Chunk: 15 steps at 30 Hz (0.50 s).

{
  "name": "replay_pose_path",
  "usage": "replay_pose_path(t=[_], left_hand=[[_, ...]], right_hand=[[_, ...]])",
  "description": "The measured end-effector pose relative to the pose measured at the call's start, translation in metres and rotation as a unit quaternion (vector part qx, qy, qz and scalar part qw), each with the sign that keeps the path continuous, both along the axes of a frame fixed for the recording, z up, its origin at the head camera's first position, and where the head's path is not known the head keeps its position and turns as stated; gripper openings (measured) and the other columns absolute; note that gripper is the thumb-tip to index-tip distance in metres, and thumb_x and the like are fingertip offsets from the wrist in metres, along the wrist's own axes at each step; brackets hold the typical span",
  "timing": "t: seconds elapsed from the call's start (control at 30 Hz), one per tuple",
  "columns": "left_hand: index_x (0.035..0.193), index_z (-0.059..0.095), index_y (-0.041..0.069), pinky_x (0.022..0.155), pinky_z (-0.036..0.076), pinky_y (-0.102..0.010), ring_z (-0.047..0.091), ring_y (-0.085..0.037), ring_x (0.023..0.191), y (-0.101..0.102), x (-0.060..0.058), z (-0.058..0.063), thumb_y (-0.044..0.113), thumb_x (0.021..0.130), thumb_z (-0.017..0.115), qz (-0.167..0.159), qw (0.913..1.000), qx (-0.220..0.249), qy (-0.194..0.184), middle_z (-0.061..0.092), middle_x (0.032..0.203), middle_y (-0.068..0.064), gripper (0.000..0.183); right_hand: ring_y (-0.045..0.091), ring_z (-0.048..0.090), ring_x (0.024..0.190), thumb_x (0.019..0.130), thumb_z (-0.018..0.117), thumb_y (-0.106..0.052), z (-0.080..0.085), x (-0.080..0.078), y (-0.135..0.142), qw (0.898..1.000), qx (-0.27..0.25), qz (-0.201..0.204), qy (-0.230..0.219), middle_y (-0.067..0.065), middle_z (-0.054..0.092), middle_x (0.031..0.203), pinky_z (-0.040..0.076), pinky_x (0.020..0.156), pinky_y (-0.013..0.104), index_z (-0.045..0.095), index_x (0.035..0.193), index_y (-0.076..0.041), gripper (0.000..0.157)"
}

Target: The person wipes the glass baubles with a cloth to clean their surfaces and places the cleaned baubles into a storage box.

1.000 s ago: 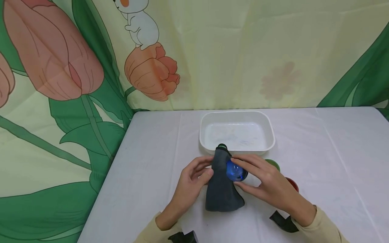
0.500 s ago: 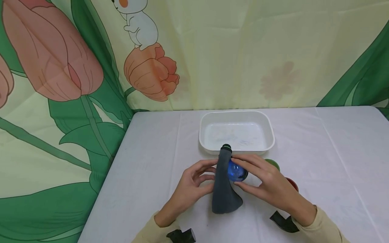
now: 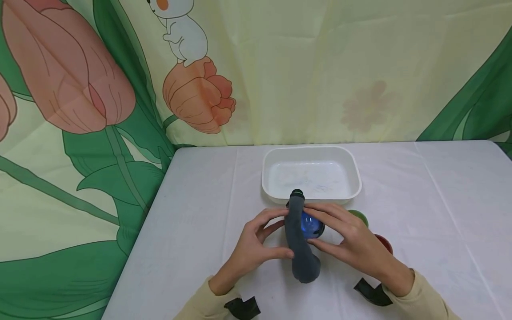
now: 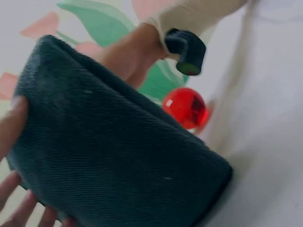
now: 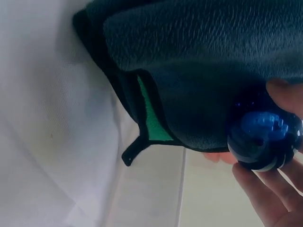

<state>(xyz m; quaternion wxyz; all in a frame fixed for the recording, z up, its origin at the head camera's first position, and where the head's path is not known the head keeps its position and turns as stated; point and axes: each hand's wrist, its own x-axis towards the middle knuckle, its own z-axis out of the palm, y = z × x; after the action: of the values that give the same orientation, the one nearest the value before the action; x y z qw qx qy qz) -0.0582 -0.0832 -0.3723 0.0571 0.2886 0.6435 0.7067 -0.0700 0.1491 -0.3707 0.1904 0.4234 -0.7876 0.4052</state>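
Note:
A dark grey folded cloth stands on edge in the middle of the table, its lower end bulging toward me. My left hand grips it from the left, thumb on the near part and fingers farther up. Between the fingertips of my right hand is a glossy blue ball, pressed against the cloth's right side. The right wrist view shows the ball at the plush face, with black edging, a green patch and a small loop. The cloth fills much of the left wrist view.
Behind the cloth stands a white rectangular tub on the white-covered table. A green round thing and a red ball lie beyond my right hand, partly covered by it in the head view. A printed curtain hangs behind.
The cloth has turned from broad side up to a narrow edge-on roll and shifted slightly right. My left hand has followed it, its thumb moving lower. My right hand keeps the ball nearly still.

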Motion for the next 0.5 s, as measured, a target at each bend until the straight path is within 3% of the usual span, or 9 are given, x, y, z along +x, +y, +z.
replay_pose_path(t=[0.17,0.3,0.5], left_hand=[[0.133,0.044,0.000,0.096,0.041,-0.042,0.037,-0.027,0.128,0.005,-0.001,-0.003,-0.011,0.061,0.079,0.012,0.9988,-0.015,0.046,0.039,0.137,-0.015,0.081],[0.137,0.040,0.001,0.096,0.042,-0.043,0.034,-0.026,0.129,0.008,-0.001,-0.001,-0.010,0.059,0.080,0.015,0.9978,-0.027,0.058,0.035,0.141,-0.013,0.089],[0.139,0.037,0.001,0.095,0.043,-0.043,0.036,-0.026,0.129,0.012,-0.002,0.001,-0.010,0.059,0.081,0.026,0.9953,-0.039,0.085,0.036,0.141,-0.012,0.092]], right_hand=[[0.024,0.050,0.115,0.077,0.075,-0.026,-0.001,-0.001,0.001,1.000,0.000,-0.006,-0.012,0.012,0.051,0.128,0.037,0.097,0.017,0.054,0.126,-0.002,0.059],[0.023,0.050,0.115,0.073,0.078,-0.021,-0.001,-0.001,0.001,1.000,0.002,-0.010,-0.022,0.010,0.051,0.129,0.037,0.096,0.017,0.053,0.127,-0.003,0.062],[0.022,0.050,0.116,0.080,0.071,-0.030,-0.002,-0.001,0.001,0.999,-0.001,-0.015,-0.031,0.009,0.051,0.129,0.038,0.096,0.017,0.054,0.128,-0.004,0.056]])
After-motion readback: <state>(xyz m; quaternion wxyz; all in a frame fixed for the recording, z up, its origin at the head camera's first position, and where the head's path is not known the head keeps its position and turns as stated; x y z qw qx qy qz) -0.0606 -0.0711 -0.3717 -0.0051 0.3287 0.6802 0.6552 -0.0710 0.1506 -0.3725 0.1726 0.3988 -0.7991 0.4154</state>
